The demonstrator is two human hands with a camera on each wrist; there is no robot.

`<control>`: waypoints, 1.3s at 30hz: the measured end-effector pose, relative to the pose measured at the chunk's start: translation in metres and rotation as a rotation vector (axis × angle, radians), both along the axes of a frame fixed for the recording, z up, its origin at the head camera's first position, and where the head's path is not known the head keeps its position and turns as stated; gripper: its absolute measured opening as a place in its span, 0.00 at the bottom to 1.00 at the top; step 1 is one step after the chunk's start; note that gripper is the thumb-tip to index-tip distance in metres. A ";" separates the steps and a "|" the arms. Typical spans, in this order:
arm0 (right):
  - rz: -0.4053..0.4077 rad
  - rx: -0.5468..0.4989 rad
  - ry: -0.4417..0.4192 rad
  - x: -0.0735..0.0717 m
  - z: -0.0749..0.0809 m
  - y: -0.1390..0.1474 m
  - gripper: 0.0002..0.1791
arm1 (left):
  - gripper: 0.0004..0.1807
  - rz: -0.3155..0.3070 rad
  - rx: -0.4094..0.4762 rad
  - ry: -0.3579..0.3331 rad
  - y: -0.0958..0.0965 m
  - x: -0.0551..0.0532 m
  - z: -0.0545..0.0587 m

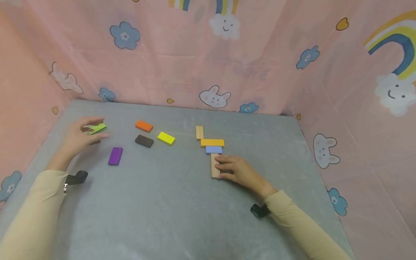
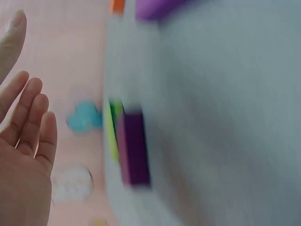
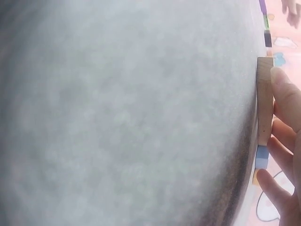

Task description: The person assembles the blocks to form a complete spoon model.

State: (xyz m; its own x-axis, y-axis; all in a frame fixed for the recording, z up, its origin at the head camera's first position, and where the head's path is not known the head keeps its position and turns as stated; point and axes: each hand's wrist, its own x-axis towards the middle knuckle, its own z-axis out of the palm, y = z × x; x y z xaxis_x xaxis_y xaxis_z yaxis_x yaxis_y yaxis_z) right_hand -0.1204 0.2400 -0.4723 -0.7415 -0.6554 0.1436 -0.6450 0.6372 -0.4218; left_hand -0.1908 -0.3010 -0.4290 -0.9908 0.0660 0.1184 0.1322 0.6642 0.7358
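A plain wooden block [image 1: 215,167] lies on the table, its long side running away from me. My right hand [image 1: 240,173] touches it, with straight fingertips along its right edge and the thumb near its close end. Beyond it come a blue block [image 1: 213,150], a yellow-orange block [image 1: 212,143] set crosswise and a striped piece [image 1: 199,133]. At the left, my left hand [image 1: 78,135] hovers with spread, loose fingers over light green blocks [image 1: 99,128], partly hiding them. The left wrist view shows a dark purple block [image 2: 135,148] beside the green, apart from the fingers.
A purple block [image 1: 115,156] lies to the right of the left hand. Orange [image 1: 144,126], dark brown [image 1: 144,141] and yellow [image 1: 166,138] blocks sit left of centre. A pink patterned curtain [image 1: 156,68] hangs along the grey table's [image 1: 156,213] back and sides.
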 end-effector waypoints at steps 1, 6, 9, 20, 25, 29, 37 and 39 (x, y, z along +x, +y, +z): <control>0.002 -0.002 0.002 0.000 0.000 0.000 0.28 | 0.35 0.024 0.001 -0.020 -0.010 0.002 -0.002; 0.001 0.004 0.010 0.000 0.000 0.000 0.27 | 0.38 0.114 -0.016 -0.167 -0.048 0.015 -0.014; -0.002 0.014 0.009 0.000 -0.001 0.000 0.27 | 0.40 0.129 -0.054 -0.234 -0.061 0.021 -0.025; -0.013 0.015 -0.018 0.001 -0.002 0.000 0.27 | 0.38 0.094 -0.106 -0.203 -0.073 0.017 -0.043; -0.019 0.015 -0.017 0.000 -0.003 0.000 0.27 | 0.36 0.095 -0.145 -0.194 -0.070 0.014 -0.041; -0.015 0.018 -0.008 0.000 -0.003 0.000 0.27 | 0.36 0.099 -0.147 -0.218 -0.069 0.014 -0.040; -0.004 0.011 0.013 -0.001 -0.002 -0.001 0.28 | 0.37 0.129 -0.126 -0.228 -0.067 0.015 -0.034; -0.004 0.010 0.015 -0.001 -0.002 -0.001 0.28 | 0.36 0.131 -0.120 -0.212 -0.065 0.014 -0.031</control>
State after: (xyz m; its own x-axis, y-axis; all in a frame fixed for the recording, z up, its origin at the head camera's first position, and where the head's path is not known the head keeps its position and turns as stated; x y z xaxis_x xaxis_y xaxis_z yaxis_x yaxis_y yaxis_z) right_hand -0.1215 0.2392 -0.4741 -0.7417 -0.6542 0.1482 -0.6489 0.6438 -0.4056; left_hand -0.1763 -0.3662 -0.4598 -0.9936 -0.0634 -0.0932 -0.1091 0.7493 0.6532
